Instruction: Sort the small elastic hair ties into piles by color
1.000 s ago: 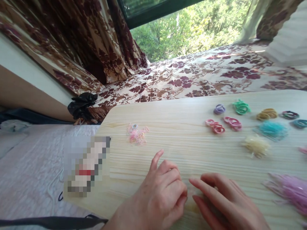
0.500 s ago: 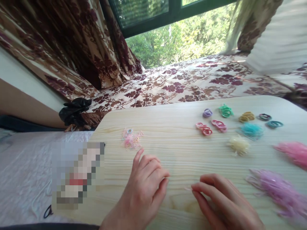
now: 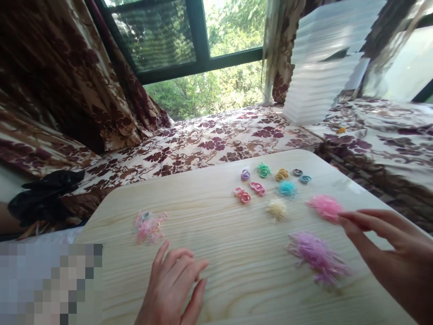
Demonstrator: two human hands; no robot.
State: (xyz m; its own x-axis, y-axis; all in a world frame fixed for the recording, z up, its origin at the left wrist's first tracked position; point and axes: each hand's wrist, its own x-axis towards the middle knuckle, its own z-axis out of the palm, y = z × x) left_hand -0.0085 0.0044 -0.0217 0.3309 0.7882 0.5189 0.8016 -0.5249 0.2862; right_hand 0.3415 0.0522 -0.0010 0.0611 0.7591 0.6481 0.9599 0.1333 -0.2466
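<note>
My right hand [image 3: 389,246] reaches to the edge of a pile of pink rubber bands [image 3: 324,206]. Its thumb and forefinger tips are pinched together there; whatever lies between them is too small to make out. Below that pile, to the left of the hand, is a heap of purple rubber bands [image 3: 316,258]. My left hand [image 3: 176,284] rests low over the table with its fingers apart and nothing in them. Just beyond its fingertips lies a small mixed heap of pink and pale bands [image 3: 149,229].
On the light wooden table [image 3: 216,234] are a cream band pile [image 3: 276,209], a turquoise pile [image 3: 287,189] and several small groups of coloured hair ties [image 3: 259,188]. Beyond its far edge are a flower-patterned cloth [image 3: 216,140] and a white stack [image 3: 314,67].
My right hand has moved right and away from me, from the table's middle to the pink pile. A thin pale band showed at its fingertips before. The view has turned right.
</note>
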